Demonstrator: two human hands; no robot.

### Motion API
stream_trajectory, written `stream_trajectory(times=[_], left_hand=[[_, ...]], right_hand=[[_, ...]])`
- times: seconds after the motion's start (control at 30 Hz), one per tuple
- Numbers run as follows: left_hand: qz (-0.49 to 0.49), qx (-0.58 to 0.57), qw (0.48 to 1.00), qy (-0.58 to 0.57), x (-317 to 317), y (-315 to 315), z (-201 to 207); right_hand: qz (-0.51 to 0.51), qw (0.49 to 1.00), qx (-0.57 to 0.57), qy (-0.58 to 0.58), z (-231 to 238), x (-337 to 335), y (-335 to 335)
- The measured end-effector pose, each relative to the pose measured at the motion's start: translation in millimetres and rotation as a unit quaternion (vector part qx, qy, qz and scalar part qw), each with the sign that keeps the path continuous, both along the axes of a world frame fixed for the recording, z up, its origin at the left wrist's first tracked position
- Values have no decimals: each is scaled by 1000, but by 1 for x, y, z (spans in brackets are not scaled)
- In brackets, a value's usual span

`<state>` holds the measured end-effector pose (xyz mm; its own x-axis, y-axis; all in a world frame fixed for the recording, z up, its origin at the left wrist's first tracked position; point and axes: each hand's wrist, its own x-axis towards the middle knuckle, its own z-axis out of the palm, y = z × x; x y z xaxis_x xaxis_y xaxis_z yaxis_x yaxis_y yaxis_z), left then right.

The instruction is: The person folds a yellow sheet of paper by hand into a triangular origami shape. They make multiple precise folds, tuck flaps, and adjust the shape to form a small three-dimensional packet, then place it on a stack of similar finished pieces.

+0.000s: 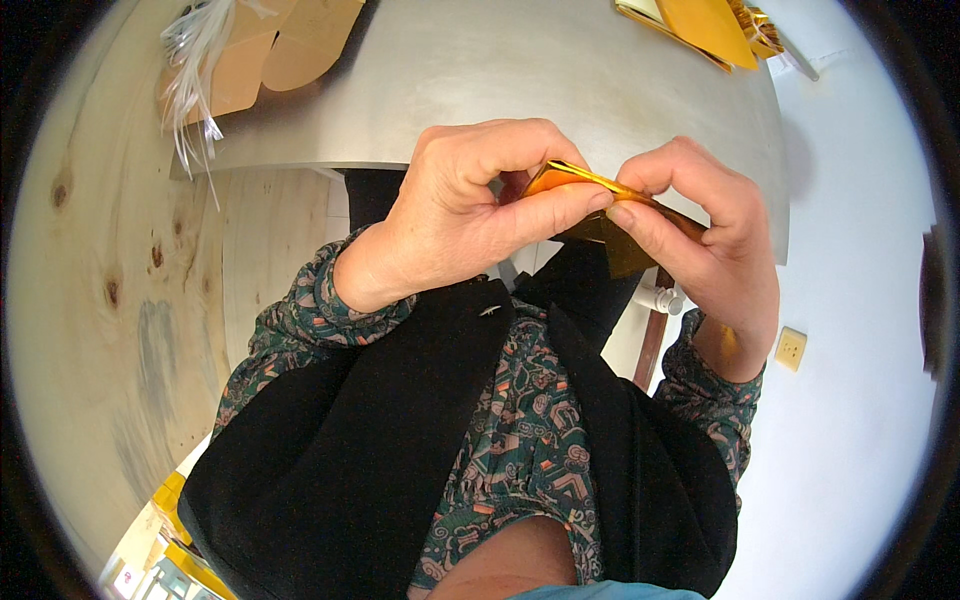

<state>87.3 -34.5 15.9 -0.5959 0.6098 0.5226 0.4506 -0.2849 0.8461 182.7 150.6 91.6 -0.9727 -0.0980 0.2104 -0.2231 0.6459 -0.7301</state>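
Observation:
A folded piece of shiny gold foil paper is held up between both hands, just off the table's near edge. My left hand pinches it, its thumb along the near side and the forefinger curled behind. My right hand grips the other end, thumb tip close to the left thumb. The top edge shows a narrow fold, while the lower part hangs down toward my lap. The fingers behind the foil are partly hidden.
Tan card pieces and a bundle of white plastic strips lie at the table's far left, the strips hanging over its edge. Gold sheets are stacked at the far right of the grey table. A wall socket is at right.

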Motion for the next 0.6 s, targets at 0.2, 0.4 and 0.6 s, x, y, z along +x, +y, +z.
stream_trajectory(times=[0.2, 0.4, 0.6], left_hand=[[6, -9, 1000, -11, 0, -1, -2], [-22, -36, 995, -92, -6, 1, -5], [-132, -34, 960, -243, -17, -9, -7]], right_hand=[[10, 998, 44, 41, -4, -4, 2], [10, 999, -37, -24, -12, -11, 14], [-18, 968, -204, -143, -34, -19, 36]])
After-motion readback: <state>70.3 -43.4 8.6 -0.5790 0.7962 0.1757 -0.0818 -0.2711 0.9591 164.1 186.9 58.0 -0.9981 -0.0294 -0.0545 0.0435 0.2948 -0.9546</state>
